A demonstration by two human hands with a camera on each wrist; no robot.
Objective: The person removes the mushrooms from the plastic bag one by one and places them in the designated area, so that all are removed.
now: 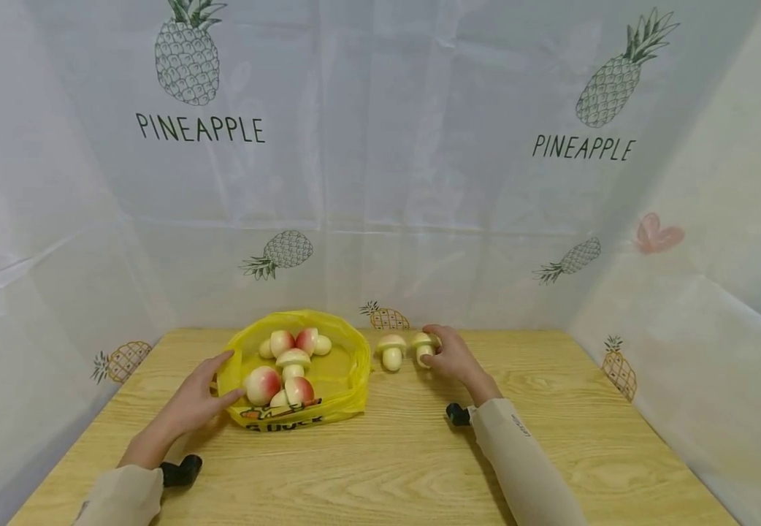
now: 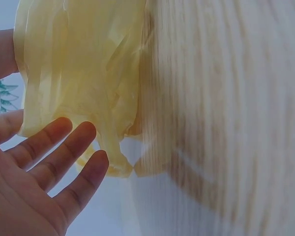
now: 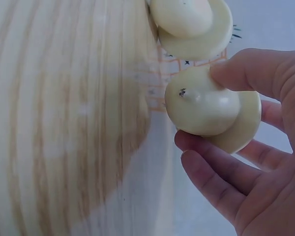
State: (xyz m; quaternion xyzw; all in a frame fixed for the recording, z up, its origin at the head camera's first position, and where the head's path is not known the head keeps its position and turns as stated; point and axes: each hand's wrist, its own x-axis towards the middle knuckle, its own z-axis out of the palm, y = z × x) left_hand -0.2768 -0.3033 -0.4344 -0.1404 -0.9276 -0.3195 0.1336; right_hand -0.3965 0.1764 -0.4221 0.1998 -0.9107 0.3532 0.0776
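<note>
A wood-grained table before me carries a yellow plastic bag; just right of the bag sits a pale mushroom; farther right, my right hand pinches a second mushroom, its contact with the table unclear.

R sleeve txt illegibly sm., & R wrist view's top cuts 2nd mushroom.

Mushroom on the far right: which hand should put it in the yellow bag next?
Probably the right hand: it pinches that mushroom between thumb and fingers. The left hand is farther away, at the yellow bag's left rim.
</note>
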